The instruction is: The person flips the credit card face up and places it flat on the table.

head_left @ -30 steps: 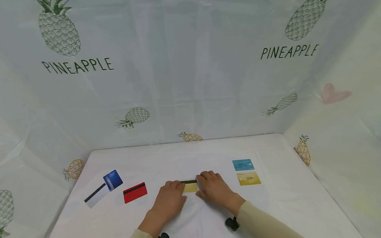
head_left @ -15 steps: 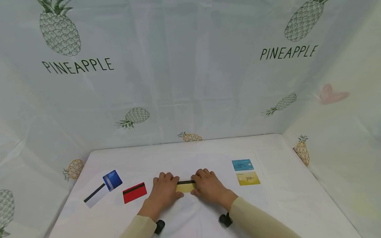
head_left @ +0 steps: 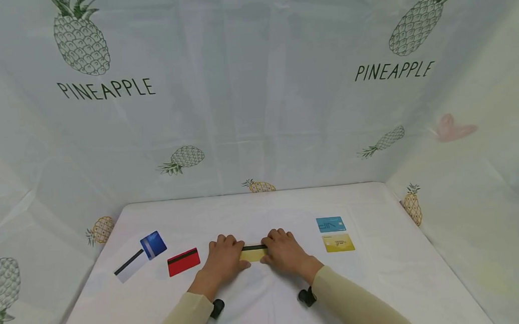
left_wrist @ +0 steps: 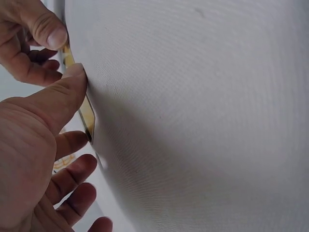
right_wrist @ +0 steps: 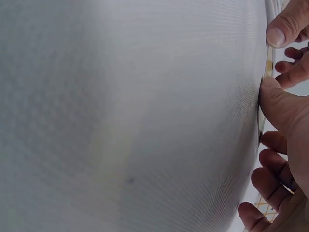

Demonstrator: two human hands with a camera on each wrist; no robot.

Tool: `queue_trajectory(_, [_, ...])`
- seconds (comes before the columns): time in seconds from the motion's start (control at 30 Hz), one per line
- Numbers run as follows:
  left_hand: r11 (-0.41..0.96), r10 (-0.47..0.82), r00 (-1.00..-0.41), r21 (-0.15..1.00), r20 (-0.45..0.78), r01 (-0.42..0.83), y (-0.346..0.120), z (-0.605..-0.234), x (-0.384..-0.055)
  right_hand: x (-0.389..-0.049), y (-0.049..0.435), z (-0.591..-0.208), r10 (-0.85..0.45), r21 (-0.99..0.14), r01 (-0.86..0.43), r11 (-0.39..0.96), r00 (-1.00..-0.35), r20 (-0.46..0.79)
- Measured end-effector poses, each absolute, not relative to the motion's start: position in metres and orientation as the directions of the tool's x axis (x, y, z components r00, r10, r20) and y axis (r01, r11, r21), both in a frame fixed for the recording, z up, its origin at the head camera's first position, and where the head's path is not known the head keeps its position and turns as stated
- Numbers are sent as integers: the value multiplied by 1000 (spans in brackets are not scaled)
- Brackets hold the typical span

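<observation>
In the head view a yellow card with a dark stripe along its far edge (head_left: 253, 256) lies on the white-covered table, spanning the space between my two hands. My left hand (head_left: 221, 261) pinches its left end, thumb on the near edge and forefinger on the far edge. At the other end my right hand (head_left: 286, 253) grips it the same way. In the left wrist view the card (left_wrist: 87, 115) shows nearly edge-on, close to the cloth. The right wrist view shows only a thin strip of the card (right_wrist: 269, 67). Fingers cover both its ends.
Left on the table are a red striped card (head_left: 183, 262), a blue card (head_left: 154, 245) and a white striped card (head_left: 131, 267), whose corner meets the blue one. A teal card (head_left: 330, 224) lies right, above a gold card (head_left: 338, 243). A pineapple-print curtain (head_left: 255, 107) stands behind.
Over the second, both hands and the yellow card shifted slightly left, and more of the card shows between the hands. In the last half second almost nothing moved.
</observation>
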State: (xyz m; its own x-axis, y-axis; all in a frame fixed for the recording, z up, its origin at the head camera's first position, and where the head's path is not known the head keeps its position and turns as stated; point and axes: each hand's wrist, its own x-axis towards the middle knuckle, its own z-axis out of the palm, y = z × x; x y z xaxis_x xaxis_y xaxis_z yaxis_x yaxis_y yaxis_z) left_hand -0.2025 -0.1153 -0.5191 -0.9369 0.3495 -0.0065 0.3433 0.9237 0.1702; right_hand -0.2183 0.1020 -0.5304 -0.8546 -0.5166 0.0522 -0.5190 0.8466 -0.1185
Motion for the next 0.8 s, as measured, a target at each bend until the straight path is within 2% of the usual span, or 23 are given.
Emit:
queue_trajectory(0.47, [928,341,-940,164,-15,334,-115,-520,-204,-222,101,-532,-513,-175,-511,842,-858,36])
queue_trajectory(0.8, [920,349,-937,186,9,344,-116,-521,-205,-222,102,-531,-524,-202,-527,826,-849,73])
